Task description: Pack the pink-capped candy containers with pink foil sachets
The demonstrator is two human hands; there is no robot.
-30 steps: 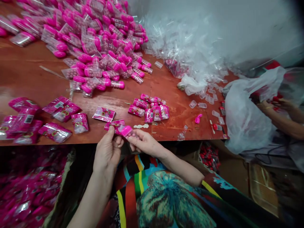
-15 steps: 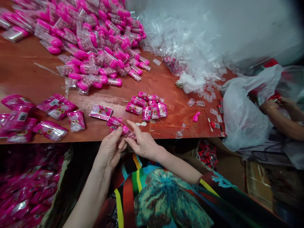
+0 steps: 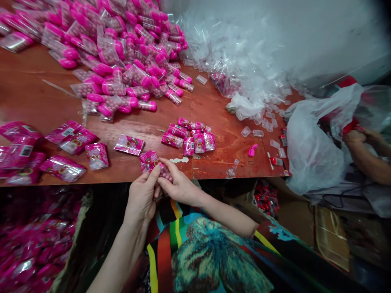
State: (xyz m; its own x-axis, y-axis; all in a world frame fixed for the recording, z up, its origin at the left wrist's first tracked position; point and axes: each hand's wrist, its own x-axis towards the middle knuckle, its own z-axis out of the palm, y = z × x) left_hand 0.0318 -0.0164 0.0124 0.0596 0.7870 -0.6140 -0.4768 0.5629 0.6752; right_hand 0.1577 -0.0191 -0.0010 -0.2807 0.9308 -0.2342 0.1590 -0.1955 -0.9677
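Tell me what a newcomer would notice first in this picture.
The big heap of pink-capped tubes at the far left of the red-brown table jumps out first, with a drift of clear plastic wrappers beside it on the right. At the table's near edge, the left hand and right hand together pinch one pink packet.

Bright, even light is falling on the red table (image 3: 27,97), and the clear wrappers (image 3: 244,53) in the upper middle are glaring white. The space under the table at lower left is lying in shadow, while the wide lens is bending and softening the frame's edges.
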